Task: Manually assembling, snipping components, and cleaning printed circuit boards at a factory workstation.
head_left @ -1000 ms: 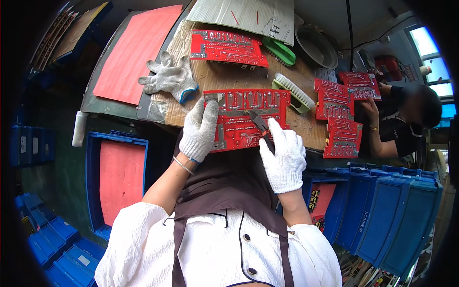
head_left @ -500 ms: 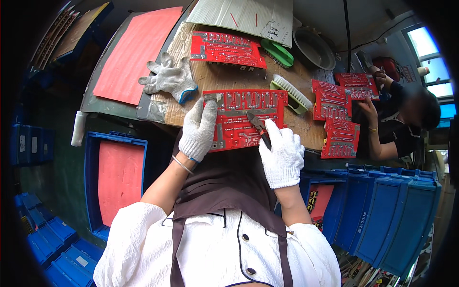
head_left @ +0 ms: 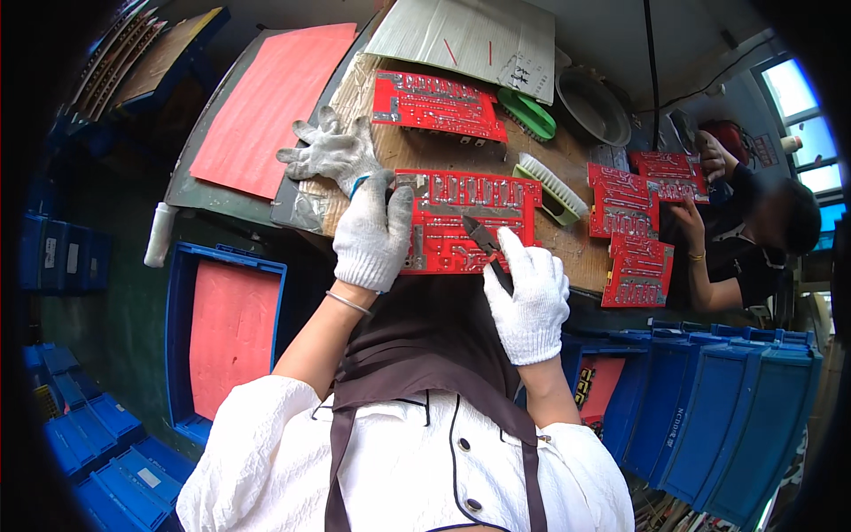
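Note:
A red circuit board (head_left: 443, 229) lies solder side up in front of me at the table's near edge. My left hand (head_left: 372, 238), in a white knitted glove, grips the board's left edge, thumb on top. In my gloved right hand (head_left: 532, 297) is a pair of cutting pliers (head_left: 480, 238), their dark jaws over the middle of the board. Whether the jaws touch the board I cannot tell. Just beyond my left hand lies a loose grey glove (head_left: 332, 149). A white-bristled brush (head_left: 551, 191) rests right of the board.
Another red board (head_left: 439, 106) stands farther back, beside a green brush (head_left: 528, 113) and a metal basin (head_left: 594, 106). At right, a co-worker's hands (head_left: 690, 217) are by several red boards (head_left: 624, 202). Blue crates (head_left: 678, 390) flank me; one (head_left: 282, 328) holds a pink sheet.
The whole view has shifted slightly. The pliers' jaws have turned and sit a little lower on the board. Both hands keep their hold.

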`<state>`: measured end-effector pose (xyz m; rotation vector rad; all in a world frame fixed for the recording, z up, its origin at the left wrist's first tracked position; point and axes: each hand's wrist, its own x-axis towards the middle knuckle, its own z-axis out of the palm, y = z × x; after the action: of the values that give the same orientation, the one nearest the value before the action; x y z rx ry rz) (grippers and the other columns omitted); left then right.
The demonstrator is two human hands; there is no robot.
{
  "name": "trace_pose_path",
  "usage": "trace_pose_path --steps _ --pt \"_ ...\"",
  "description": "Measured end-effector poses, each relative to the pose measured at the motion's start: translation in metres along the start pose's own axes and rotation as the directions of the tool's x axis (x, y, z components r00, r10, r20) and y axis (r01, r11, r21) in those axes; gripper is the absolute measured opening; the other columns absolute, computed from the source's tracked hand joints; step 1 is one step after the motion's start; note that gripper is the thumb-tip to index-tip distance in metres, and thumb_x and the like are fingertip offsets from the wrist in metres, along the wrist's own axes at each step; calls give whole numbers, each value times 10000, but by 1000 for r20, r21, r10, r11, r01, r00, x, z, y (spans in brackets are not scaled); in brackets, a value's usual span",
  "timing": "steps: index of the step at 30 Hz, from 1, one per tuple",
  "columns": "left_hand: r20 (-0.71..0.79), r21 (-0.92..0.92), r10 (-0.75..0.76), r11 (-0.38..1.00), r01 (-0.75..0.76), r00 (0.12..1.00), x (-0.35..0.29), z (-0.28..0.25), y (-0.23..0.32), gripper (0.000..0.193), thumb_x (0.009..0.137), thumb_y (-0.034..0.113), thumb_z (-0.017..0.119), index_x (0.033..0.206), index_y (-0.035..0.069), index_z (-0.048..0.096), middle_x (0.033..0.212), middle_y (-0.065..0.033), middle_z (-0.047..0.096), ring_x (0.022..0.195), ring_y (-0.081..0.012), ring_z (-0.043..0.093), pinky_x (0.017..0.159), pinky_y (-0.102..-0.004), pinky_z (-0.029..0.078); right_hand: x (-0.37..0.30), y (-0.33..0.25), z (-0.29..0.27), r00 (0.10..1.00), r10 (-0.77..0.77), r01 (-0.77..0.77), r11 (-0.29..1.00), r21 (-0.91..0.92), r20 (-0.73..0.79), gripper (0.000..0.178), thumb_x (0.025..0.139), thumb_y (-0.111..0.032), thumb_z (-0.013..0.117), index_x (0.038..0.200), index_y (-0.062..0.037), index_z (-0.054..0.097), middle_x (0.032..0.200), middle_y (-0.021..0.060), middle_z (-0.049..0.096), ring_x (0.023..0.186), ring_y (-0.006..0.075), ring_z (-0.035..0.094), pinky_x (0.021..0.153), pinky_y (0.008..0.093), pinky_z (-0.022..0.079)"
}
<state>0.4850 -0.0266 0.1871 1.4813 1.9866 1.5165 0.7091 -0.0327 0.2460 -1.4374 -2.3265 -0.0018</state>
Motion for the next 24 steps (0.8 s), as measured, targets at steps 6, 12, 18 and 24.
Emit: trace_pose_path --steps 6,12,18,24 --pt "54 99 300 947 -304 952 5 -48 39 273 954 198 687 1145 4 694 1273 -257 615 1165 -411 628 1032 -476 489 9 -16 -13 990 -141 141 990 7 -23 623 775 -200 826 1373 -177 650 1023 52 593 987 270 577 864 430 429" --pt "322 -436 34 893 116 946 3 -59 32 147 897 128 708 942 -12 724 1339 -218 624 1243 -301 591 1068 -397 443 23 -29 -13 956 -294 292 953 82 7 662 743 -176 838 1375 -194 643 1028 40 592 998 267 571 897 431 402" --pt "-12 -677 -305 703 217 952 32 -65 16 195 978 93 672 834 -36 685 1198 -114 673 1080 -157 609 954 -302 478 38 -3 -19 964 -263 261 965 35 43 588 731 -182 840 1301 -185 693 1042 45 608 1013 267 579 906 428 414" --pt "-7 7 128 992 -128 992 54 -33 15 277 876 108 765 1123 22 676 1141 -148 671 1144 -319 637 900 -401 532 46 8 -10 987 -161 161 987 19 25 572 771 -210 835 1320 -185 681 1072 60 626 1033 273 590 905 425 445"
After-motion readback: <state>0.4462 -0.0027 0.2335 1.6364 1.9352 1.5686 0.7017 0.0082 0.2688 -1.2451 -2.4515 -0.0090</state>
